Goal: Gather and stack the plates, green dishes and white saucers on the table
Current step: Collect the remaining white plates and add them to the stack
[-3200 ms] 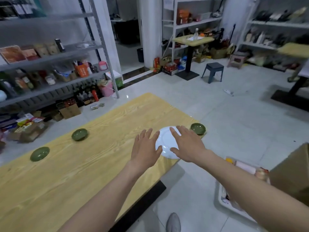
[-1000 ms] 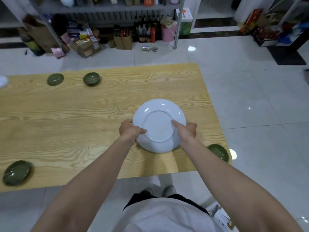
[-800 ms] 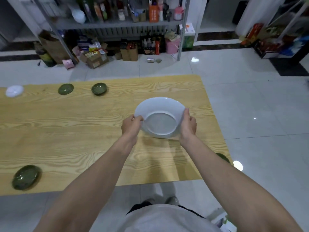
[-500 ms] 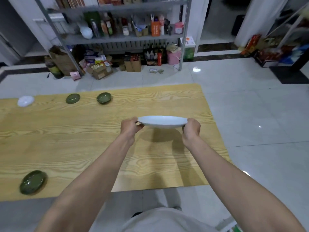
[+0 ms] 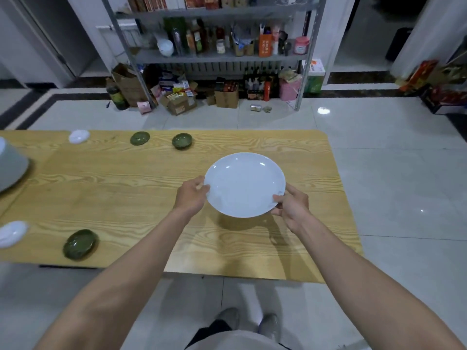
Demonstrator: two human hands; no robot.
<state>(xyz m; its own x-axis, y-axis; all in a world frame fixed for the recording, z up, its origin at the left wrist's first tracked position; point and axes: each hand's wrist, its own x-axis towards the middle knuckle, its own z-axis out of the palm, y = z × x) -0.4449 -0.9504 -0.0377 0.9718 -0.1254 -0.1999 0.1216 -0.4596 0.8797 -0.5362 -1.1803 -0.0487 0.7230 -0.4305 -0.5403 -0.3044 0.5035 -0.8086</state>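
A white plate (image 5: 244,184) is held face up above the tabletop (image 5: 126,198) between the two hands, its left rim gripped by the left hand (image 5: 191,195) and its near right rim pinched by the right hand (image 5: 290,204), well apart from the green dishes (image 5: 182,140) and white saucers (image 5: 79,136) lying further left.

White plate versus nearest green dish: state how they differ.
The white plate is held off the table by the left hand and right hand; the green dish rests on it, untouched. The plate is white and broad; the dish dark green, much smaller. Both are round, glossy.
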